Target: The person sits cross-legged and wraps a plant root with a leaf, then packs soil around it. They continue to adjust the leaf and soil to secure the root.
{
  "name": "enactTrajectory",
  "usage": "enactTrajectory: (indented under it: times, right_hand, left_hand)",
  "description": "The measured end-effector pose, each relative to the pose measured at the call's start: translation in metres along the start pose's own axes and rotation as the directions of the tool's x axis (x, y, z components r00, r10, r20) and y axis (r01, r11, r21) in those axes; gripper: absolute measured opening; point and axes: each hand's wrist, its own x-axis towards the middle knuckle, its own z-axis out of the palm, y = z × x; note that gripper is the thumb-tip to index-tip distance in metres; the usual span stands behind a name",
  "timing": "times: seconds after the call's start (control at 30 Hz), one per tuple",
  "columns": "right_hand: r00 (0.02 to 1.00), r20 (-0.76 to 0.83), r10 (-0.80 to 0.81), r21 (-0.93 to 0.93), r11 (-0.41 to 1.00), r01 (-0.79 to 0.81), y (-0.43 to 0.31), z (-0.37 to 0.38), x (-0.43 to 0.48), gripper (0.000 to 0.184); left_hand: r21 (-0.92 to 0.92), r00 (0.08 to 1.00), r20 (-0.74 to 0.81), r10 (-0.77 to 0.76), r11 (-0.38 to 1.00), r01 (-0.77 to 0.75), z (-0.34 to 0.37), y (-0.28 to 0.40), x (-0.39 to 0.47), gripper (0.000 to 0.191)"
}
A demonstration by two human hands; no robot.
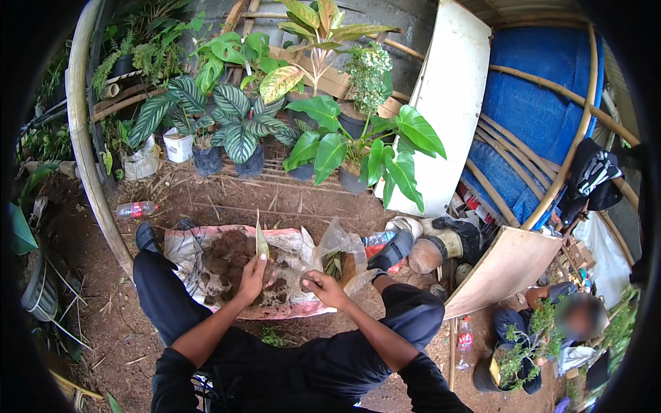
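In the head view my left hand (254, 278) holds a pale green, pointed leaf (261, 241) upright between thumb and fingers. Just right of it, my right hand (323, 288) pinches a small brown lump (308, 282), perhaps soil. Both hands are over a white woven sack (191, 253) with pink edges, spread on the ground. Dark, crumbly soil (227, 253) lies heaped on the sack, beneath and beyond my left hand. A clear plastic bag (338, 242) stands at the sack's right side, with narrow green leaves (334, 264) inside.
Potted leafy plants (242, 129) line the far side. A plastic bottle (137, 209) lies left, another bottle (379, 238) near my right sandal. Stacked pots (426, 254) and a leaning board (503, 268) are at right. A person (560, 310) sits behind a potted shrub (521, 346) at lower right.
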Motion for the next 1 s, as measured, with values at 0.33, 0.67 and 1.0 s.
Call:
enactTrajectory:
  times: [0.33, 0.67, 1.0]
  right_hand:
    - [0.995, 0.004, -0.100, -0.073, 0.992, 0.100, 0.012, 0.007, 0.006, 0.022]
    - [0.979, 0.044, -0.197, -0.199, 0.959, 0.202, -0.022, 0.009, 0.008, 0.024]
    - [0.996, -0.080, -0.039, -0.043, 0.998, 0.036, -0.050, 0.012, 0.029, 0.033]
  left_hand:
    - [0.015, 0.999, 0.012, -0.042, 0.999, 0.042, 0.006, -0.001, -0.004, 0.040]
    - [0.046, 0.999, 0.022, -0.049, 0.998, 0.048, 0.009, -0.004, -0.003, 0.040]
    - [0.097, 0.998, 0.007, -0.066, 0.993, 0.065, 0.018, 0.000, -0.002, 0.039]
